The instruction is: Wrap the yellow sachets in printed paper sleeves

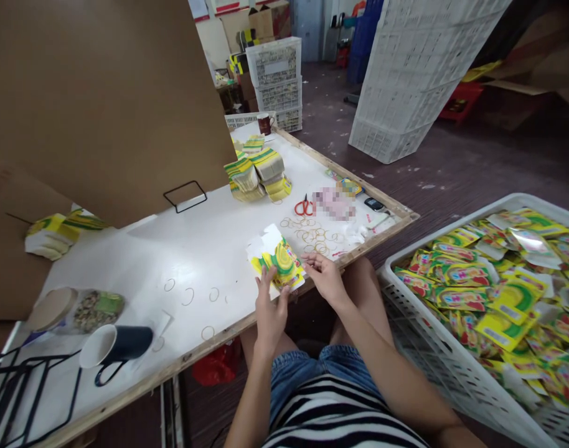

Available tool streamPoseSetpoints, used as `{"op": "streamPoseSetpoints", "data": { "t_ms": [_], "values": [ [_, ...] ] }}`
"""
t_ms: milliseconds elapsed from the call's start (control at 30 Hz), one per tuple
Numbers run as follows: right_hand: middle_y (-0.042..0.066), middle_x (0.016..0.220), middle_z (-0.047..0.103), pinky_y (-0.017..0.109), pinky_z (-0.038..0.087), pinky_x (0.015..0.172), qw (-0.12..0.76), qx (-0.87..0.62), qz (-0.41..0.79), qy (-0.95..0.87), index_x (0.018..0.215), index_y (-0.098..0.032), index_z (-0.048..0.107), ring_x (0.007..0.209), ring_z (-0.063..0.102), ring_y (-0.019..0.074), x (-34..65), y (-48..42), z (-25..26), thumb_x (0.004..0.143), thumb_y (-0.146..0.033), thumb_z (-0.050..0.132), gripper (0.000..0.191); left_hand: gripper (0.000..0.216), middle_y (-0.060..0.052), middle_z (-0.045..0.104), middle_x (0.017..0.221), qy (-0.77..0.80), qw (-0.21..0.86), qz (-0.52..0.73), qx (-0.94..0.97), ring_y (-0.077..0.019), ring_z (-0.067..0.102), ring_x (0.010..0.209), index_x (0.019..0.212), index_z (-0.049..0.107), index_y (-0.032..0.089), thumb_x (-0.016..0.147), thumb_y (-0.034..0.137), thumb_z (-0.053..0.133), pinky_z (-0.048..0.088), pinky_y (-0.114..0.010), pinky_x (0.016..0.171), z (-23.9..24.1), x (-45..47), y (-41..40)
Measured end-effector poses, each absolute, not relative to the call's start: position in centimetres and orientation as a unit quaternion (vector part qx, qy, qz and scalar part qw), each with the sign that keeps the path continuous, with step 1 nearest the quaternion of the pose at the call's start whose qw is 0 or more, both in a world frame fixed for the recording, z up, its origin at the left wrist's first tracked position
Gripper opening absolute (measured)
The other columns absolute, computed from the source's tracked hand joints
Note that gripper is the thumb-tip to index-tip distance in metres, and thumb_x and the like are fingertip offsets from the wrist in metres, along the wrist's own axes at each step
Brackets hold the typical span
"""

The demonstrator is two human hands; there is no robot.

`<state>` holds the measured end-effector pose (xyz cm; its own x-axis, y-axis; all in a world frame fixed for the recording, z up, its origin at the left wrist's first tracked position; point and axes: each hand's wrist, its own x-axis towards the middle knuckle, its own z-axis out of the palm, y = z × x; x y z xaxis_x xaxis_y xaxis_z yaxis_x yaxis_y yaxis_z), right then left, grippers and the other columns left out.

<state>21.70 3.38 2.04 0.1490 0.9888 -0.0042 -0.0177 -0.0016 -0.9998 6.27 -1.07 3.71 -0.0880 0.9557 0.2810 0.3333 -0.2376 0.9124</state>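
A yellow and green printed carton (288, 261) with white flaps lies at the near edge of the white table in front of me. My left hand (270, 311) is at its lower left, fingertips resting on the printed face, fingers and thumb apart. At the carton's right edge, my right hand (325, 278) has thumb and fingers pinched together on the white side flap. Just beyond are loose rubber bands (315, 235) and red-handled scissors (305, 206). Banded bundles of flat yellow cartons (256, 174) stand farther back.
On my right, a white plastic crate (419, 333) holds many yellow packs. A dark mug (121, 345) lies on its side at left, near a bag of nuts or shells (98, 309) and a black wire rack (30, 386). Large cardboard (111, 99) rises behind the table; stacked crates (406, 81) stand beyond.
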Motion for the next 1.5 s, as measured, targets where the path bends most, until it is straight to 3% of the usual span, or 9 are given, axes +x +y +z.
{"op": "streamPoseSetpoints", "data": {
  "t_ms": [133, 300, 500, 633, 1000, 1100, 1200, 1267, 1500],
  "values": [
    [0.004, 0.082, 0.068, 0.031, 0.051, 0.074, 0.55, -0.459, 0.573, -0.397, 0.095, -0.017, 0.067, 0.075, 0.061, 0.0163, 22.1, 1.7, 3.6, 0.069, -0.038, 0.071, 0.033, 0.048, -0.011, 0.056, 0.137, 0.496, 0.418, 0.615, 0.449, -0.0256, 0.047, 0.132, 0.125, 0.055, 0.023, 0.083, 0.043, 0.065, 0.034, -0.042, 0.112, 4.8, 5.6, -0.9],
    [0.004, 0.085, 0.071, 0.033, 0.051, 0.081, 0.513, -0.409, 0.653, -0.379, 0.087, -0.019, 0.07, 0.082, 0.064, 0.0176, 21.4, -0.3, 4.8, 0.066, -0.039, 0.075, 0.029, 0.051, -0.009, 0.074, 0.105, 0.403, 0.636, 0.552, 0.36, -0.0253, 0.07, 0.096, 0.104, 0.066, 0.02, 0.069, 0.056, 0.074, 0.054, -0.038, 0.087, 5.2, 4.8, -1.0],
    [0.004, 0.078, 0.069, 0.031, 0.05, 0.069, 0.505, -0.462, 0.574, -0.449, 0.085, -0.017, 0.07, 0.074, 0.061, 0.0177, 21.4, -1.0, 4.9, 0.07, -0.043, 0.073, 0.03, 0.052, -0.007, 0.076, 0.09, 0.389, 0.646, 0.541, 0.372, -0.0267, 0.072, 0.086, 0.095, 0.067, 0.02, 0.06, 0.057, 0.079, 0.056, -0.04, 0.08, 5.8, 5.5, -1.5],
    [-0.002, 0.061, 0.058, 0.027, 0.042, 0.055, 0.482, -0.518, 0.502, -0.498, 0.088, -0.015, 0.07, 0.057, 0.049, 0.0138, 21.5, -1.4, 5.3, 0.069, -0.044, 0.074, 0.035, 0.051, -0.009, 0.075, 0.096, 0.389, 0.633, 0.536, 0.401, -0.0281, 0.07, 0.095, 0.097, 0.068, 0.019, 0.061, 0.053, 0.08, 0.055, -0.037, 0.082, 6.1, 6.1, -1.6],
    [-0.001, 0.061, 0.057, 0.025, 0.042, 0.054, 0.494, -0.526, 0.454, -0.522, 0.071, -0.019, 0.057, 0.054, 0.049, 0.0129, 20.1, -2.2, 5.3, 0.081, -0.039, 0.062, 0.023, 0.048, -0.004, 0.072, 0.086, 0.483, 0.535, 0.567, 0.398, -0.0191, 0.068, 0.085, 0.11, 0.061, 0.018, 0.072, 0.043, 0.075, 0.053, -0.029, 0.076, 5.3, 6.5, -1.4],
    [0.001, 0.077, 0.063, 0.025, 0.044, 0.056, 0.5, -0.524, 0.443, -0.528, 0.09, -0.019, 0.057, 0.057, 0.053, 0.0125, 20.3, -2.0, 5.3, 0.08, -0.032, 0.063, 0.018, 0.065, -0.004, 0.07, 0.094, 0.493, 0.507, 0.562, 0.429, -0.0171, 0.068, 0.084, 0.13, 0.041, 0.024, 0.075, 0.035, 0.074, 0.053, -0.027, 0.075, 5.7, 6.4, -1.9],
    [0.005, 0.102, 0.064, 0.025, 0.048, 0.061, 0.506, -0.459, 0.49, -0.542, 0.126, -0.022, 0.047, 0.067, 0.059, 0.0127, 21.2, -1.8, 5.7, 0.081, -0.028, 0.062, 0.047, 0.075, -0.006, 0.07, 0.102, 0.456, 0.552, 0.522, 0.463, -0.018, 0.069, 0.085, 0.14, 0.026, 0.028, 0.079, 0.031, 0.071, 0.054, -0.028, 0.074, 6.6, 5.8, -2.3],
    [0.005, 0.106, 0.062, 0.025, 0.05, 0.065, 0.499, -0.409, 0.527, -0.553, 0.132, -0.025, 0.044, 0.074, 0.061, 0.0134, 21.9, -1.6, 6.1, 0.084, -0.029, 0.06, 0.051, 0.073, -0.008, 0.069, 0.107, 0.42, 0.595, 0.488, 0.481, -0.0191, 0.069, 0.088, 0.14, 0.027, 0.027, 0.081, 0.029, 0.069, 0.054, -0.03, 0.076, 7.2, 5.2, -2.5],
    [0.0, 0.076, 0.06, 0.026, 0.046, 0.066, 0.461, -0.374, 0.528, -0.607, 0.089, -0.02, 0.061, 0.072, 0.057, 0.0146, 23.6, -1.0, 7.3, 0.088, -0.033, 0.058, 0.013, 0.039, -0.006, 0.073, 0.096, 0.351, 0.683, 0.426, 0.479, -0.0196, 0.071, 0.083, 0.109, 0.05, 0.02, 0.077, 0.02, 0.073, 0.055, -0.029, 0.075, 7.9, 4.5, -3.2]
  ]
}}
